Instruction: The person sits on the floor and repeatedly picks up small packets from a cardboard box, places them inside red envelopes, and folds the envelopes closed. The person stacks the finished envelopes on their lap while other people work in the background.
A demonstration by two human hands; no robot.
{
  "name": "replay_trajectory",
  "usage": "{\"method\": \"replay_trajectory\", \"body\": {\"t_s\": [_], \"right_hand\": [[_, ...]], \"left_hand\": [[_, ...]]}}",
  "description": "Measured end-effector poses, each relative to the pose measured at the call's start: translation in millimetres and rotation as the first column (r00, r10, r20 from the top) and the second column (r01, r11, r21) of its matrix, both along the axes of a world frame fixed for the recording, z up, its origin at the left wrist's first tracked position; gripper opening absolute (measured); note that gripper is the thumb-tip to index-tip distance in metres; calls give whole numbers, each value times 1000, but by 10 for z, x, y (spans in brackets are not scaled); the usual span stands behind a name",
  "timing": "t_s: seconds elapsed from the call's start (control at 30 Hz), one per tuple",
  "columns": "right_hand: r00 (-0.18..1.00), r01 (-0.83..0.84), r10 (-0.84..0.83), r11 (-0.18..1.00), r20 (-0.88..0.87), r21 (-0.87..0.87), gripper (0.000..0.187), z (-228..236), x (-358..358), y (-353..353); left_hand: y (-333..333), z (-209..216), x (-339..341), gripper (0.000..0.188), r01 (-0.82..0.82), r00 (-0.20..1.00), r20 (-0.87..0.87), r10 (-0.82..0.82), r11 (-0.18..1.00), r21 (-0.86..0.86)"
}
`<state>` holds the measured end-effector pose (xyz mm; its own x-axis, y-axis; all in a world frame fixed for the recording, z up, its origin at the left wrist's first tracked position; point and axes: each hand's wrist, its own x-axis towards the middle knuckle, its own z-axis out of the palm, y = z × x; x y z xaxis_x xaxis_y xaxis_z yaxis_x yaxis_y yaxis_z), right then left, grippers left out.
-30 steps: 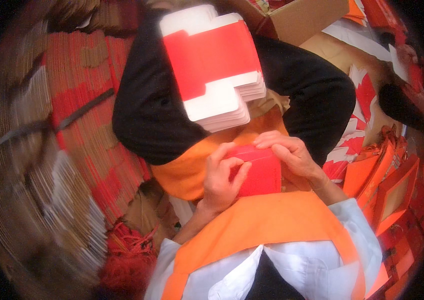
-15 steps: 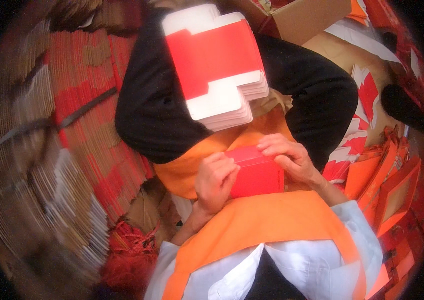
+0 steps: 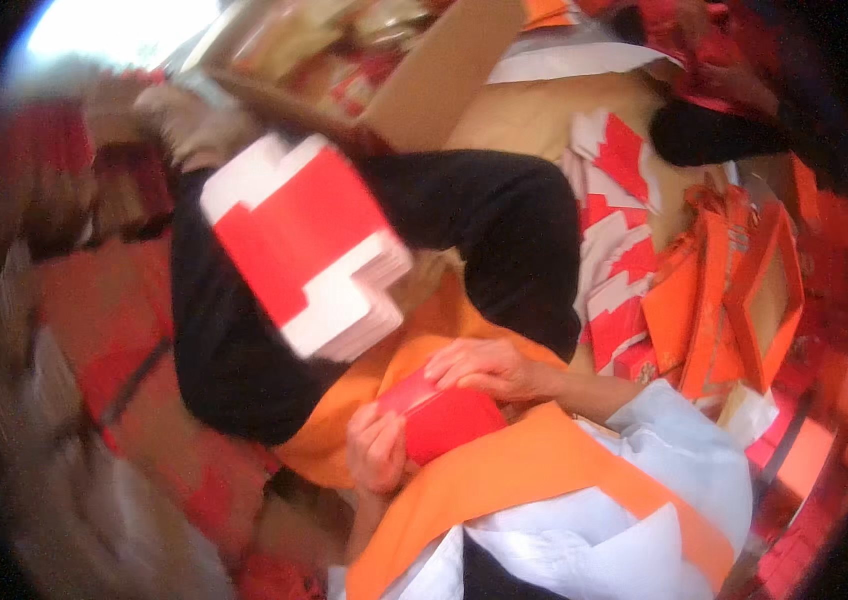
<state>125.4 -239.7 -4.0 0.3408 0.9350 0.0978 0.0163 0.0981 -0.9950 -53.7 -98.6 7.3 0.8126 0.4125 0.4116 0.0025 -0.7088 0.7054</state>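
Observation:
A small red box (image 3: 456, 424) rests against my orange apron, low in my lap. My left hand (image 3: 377, 447) grips its left end with curled fingers. Across the box's far upper edge lies my right hand (image 3: 482, 368), its fingers bent over the rim and pressed on it. The box's underside is hidden by the apron. Beyond the hands, a stack of flat red and white carton blanks (image 3: 294, 245) lies across my dark-trousered leg, its notched white flaps lined up.
Strapped bundles of red and brown folded card (image 3: 109, 330) line the left side, blurred. An open brown cardboard box (image 3: 434, 75) stands at the back. To the right are scattered red and white blanks (image 3: 619, 260) and orange carriers (image 3: 689, 310). A dark rounded object (image 3: 709, 135) lies beyond them.
The whole view has swung, so my lap, the hands and the stack of blanks appear farther left and tilted. Both hands stay on the red box.

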Motion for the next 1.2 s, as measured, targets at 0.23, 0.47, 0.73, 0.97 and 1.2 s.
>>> {"method": "replay_trajectory", "body": {"t_s": [0.23,0.47,0.73,0.97,1.2], "right_hand": [[1000,-26,26,999,12,26,16,27,42,-85],[940,-201,232,969,252,-141,34,595,582,-24],[639,750,-738,661,-219,-38,39,-90,2644,-1179],[302,925,-947,263,111,-276,43,-1366,2977,-987],[402,805,-746,564,531,183,41,339,1409,318]], "left_hand": [[-103,-32,-12,26,4,1000,18,-3,999,-52],[55,8,134,22,-32,996,89,32,999,-7],[749,53,584,38,-422,881,-225,417,906,29],[1053,-425,922,65,-553,773,-401,492,832,-47],[1224,-651,1173,69,-585,782,-433,449,769,-259]]}}
